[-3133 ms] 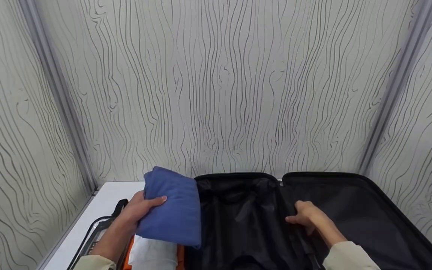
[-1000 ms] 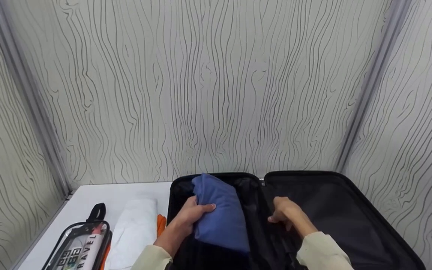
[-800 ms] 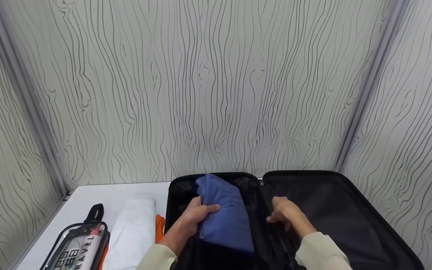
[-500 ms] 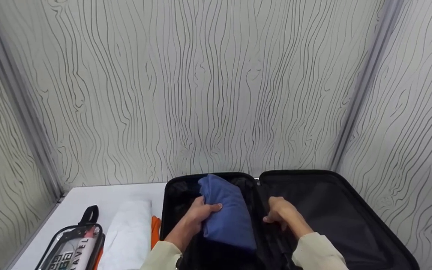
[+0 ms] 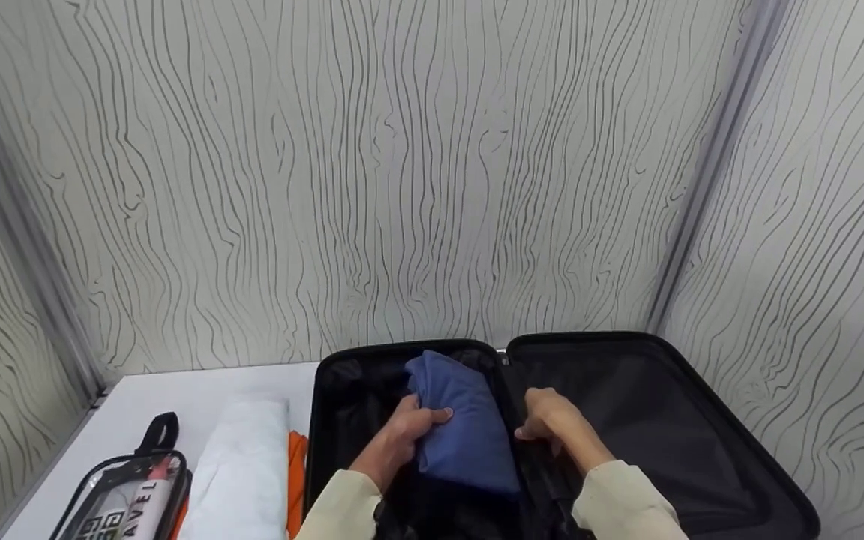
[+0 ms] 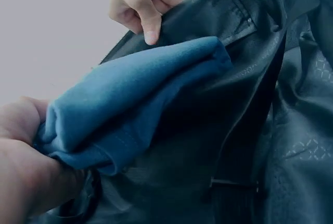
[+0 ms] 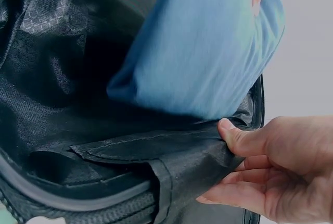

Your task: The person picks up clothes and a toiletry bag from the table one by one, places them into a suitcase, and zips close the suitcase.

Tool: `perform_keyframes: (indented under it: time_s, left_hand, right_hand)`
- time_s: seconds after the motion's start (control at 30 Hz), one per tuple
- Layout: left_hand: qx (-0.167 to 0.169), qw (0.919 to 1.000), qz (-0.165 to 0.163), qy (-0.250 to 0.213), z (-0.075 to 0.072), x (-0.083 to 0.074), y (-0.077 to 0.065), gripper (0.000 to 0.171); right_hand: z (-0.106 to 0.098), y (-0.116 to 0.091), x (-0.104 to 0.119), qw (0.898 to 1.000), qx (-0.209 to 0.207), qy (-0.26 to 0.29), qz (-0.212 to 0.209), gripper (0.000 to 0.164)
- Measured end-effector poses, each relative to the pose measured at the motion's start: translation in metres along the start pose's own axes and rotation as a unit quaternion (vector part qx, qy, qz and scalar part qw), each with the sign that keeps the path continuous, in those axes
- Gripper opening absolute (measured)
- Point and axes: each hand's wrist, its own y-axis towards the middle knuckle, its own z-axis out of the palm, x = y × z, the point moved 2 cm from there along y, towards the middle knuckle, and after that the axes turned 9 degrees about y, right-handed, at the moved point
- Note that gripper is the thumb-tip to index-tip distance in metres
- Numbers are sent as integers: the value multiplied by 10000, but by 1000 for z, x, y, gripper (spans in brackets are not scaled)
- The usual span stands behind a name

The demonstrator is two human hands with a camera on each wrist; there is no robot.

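A folded blue cloth (image 5: 468,431), which looks like a garment, hangs tilted inside the left half of the open black suitcase (image 5: 349,420). My left hand (image 5: 404,431) grips its left edge, thumb on top; in the left wrist view the folded layers (image 6: 130,99) droop away from that hand. At the middle divide of the suitcase my right hand (image 5: 558,421) pinches a black lining flap (image 7: 195,164) between thumb and fingers. In the right wrist view the cloth's lower edge hangs just over this flap. Whether the cloth touches the suitcase floor I cannot tell.
Left of the suitcase on the white table (image 5: 177,390) lie a folded white cloth (image 5: 241,465) and an orange cloth (image 5: 296,480). A clear, black-edged toiletry bag (image 5: 121,502) stands beside them. The suitcase's right half (image 5: 642,420) lies open. A patterned wall (image 5: 417,187) rises behind.
My left hand has carried the blue cloth rightward from above the white cloth into the suitcase's left half, then lowered it slightly. My right hand keeps its pinch on the flap. The view has shifted right.
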Motion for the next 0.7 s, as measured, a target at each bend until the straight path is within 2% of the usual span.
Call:
perform_keyframes:
  time_s: [0.2, 0.37, 0.53, 0.7]
  left_hand:
    - [-89, 9992, -357, 170, 4, 21, 2, 67]
    - [-200, 9951, -788, 562, -3, 33, -1, 68]
    - [-97, 9882, -1119, 1038, -7, 33, -7, 67]
    - [-18, 9817, -1203, 1474, -7, 30, -10, 66]
  right_hand:
    - [2, 0, 0, 10000, -35, 27, 46, 24]
    - [2, -1, 2, 10000, -57, 8, 38, 23]
    - [5, -1, 3, 10000, -19, 32, 40, 23]
    - [4, -1, 2, 9998, -157, -61, 64, 24]
